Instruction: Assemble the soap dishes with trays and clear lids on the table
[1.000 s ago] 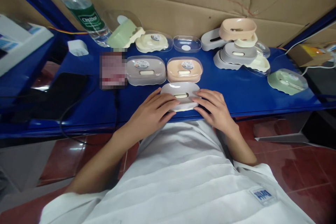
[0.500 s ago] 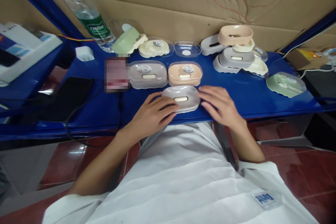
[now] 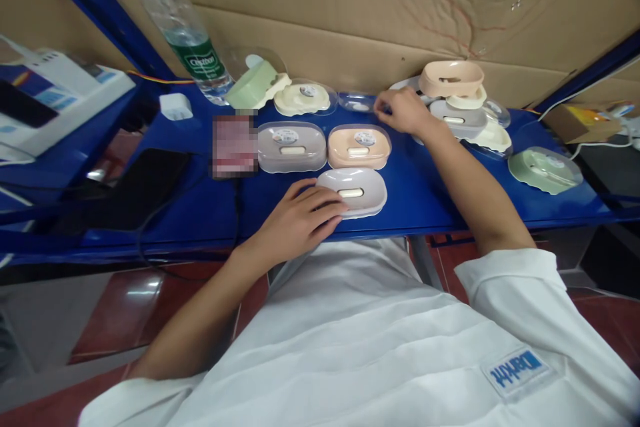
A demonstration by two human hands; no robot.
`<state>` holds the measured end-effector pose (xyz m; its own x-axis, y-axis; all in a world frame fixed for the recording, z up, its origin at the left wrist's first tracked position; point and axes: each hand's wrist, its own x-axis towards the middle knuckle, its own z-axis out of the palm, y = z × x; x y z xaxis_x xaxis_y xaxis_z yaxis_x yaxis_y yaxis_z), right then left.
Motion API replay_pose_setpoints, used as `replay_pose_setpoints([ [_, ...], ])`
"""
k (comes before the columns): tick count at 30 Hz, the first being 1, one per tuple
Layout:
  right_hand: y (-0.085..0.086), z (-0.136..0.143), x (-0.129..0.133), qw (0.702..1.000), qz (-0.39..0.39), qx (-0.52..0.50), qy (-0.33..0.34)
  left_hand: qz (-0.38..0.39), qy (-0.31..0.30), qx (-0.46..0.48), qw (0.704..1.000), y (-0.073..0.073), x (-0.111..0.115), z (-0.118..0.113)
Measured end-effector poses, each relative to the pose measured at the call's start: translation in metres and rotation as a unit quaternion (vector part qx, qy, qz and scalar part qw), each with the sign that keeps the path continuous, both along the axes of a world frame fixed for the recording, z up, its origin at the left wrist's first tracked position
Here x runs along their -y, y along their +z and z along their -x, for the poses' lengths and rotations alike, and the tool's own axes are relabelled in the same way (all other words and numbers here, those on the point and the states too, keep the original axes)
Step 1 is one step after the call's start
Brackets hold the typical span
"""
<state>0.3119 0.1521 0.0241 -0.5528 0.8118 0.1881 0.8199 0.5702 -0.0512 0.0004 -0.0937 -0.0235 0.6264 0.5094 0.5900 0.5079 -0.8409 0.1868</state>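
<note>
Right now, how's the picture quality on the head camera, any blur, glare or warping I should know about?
Head view: mostly sharp, though the right hand at the clear lid looks slightly soft; a pixelated block hides something left of the grey box; glare patches shine on the red floor; wide-angle warping bows the blue shelf edge and tilts the bottle; the left hand rests on the dish.

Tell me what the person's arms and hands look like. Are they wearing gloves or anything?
No gloves. Both hands, the left hand and the right hand, are bare, with no rings or watch that I can see. The forearms are bare too. The right arm comes out of a short white sleeve, part of a white shirt with a small blue logo patch.
</note>
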Motion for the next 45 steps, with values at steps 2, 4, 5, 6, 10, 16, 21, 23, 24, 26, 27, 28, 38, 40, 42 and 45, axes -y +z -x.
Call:
replay_pose_setpoints([
  [2, 0.012, -0.002, 0.016, 0.995, -0.020, -0.101, 0.006, -0.007, -0.001, -0.004, 1.000, 0.000, 0.000, 0.000],
  [4, 0.027, -0.004, 0.040, 0.973, -0.022, -0.230, 0.019, -0.025, 0.006, 0.002, 1.000, -0.001, 0.001, 0.001],
  [5, 0.035, -0.004, 0.055, 0.954, -0.004, -0.298, 0.026, -0.038, 0.016, 0.017, 0.999, -0.001, 0.001, 0.002],
  [6, 0.042, -0.003, 0.072, 0.929, 0.028, -0.367, 0.035, -0.051, 0.028, 0.041, 0.997, -0.002, 0.002, 0.002],
  [10, 0.052, 0.009, 0.143, 0.797, 0.177, -0.575, 0.061, -0.100, 0.086, 0.142, 0.981, -0.006, 0.009, 0.002],
  [16, 0.020, 0.036, 0.212, 0.716, 0.390, -0.579, 0.024, -0.130, 0.135, 0.119, 0.975, -0.002, 0.021, -0.006],
  [21, -0.001, 0.043, 0.215, 0.740, 0.419, -0.525, 0.040, -0.100, 0.082, 0.123, 0.984, 0.002, 0.016, 0.000],
  [23, -0.007, 0.038, 0.215, 0.805, 0.319, -0.497, 0.054, -0.073, 0.088, 0.144, 0.983, 0.001, 0.013, 0.004],
  [24, -0.010, 0.034, 0.217, 0.843, 0.243, -0.476, 0.062, -0.063, 0.091, 0.155, 0.982, 0.000, 0.012, 0.004],
  [26, -0.014, 0.027, 0.224, 0.901, 0.103, -0.413, 0.085, -0.047, 0.102, 0.178, 0.978, -0.002, 0.011, 0.004],
  [27, -0.016, 0.024, 0.229, 0.921, 0.063, -0.372, 0.101, -0.040, 0.111, 0.187, 0.975, -0.003, 0.011, 0.003],
  [28, -0.019, 0.022, 0.234, 0.935, 0.045, -0.331, 0.117, -0.032, 0.123, 0.193, 0.973, -0.003, 0.011, 0.002],
  [38, -0.037, 0.023, 0.235, 0.940, 0.003, -0.295, 0.172, 0.085, 0.077, 0.099, 0.988, -0.006, 0.004, 0.004],
  [40, -0.037, 0.020, 0.231, 0.939, 0.010, -0.298, 0.172, 0.096, 0.060, 0.072, 0.991, -0.008, 0.002, 0.006],
  [42, -0.037, 0.017, 0.230, 0.940, 0.024, -0.295, 0.167, 0.107, 0.052, 0.049, 0.992, -0.010, 0.002, 0.006],
  [45, -0.039, 0.016, 0.230, 0.942, 0.034, -0.291, 0.162, 0.110, 0.056, 0.035, 0.992, -0.011, 0.002, 0.006],
])
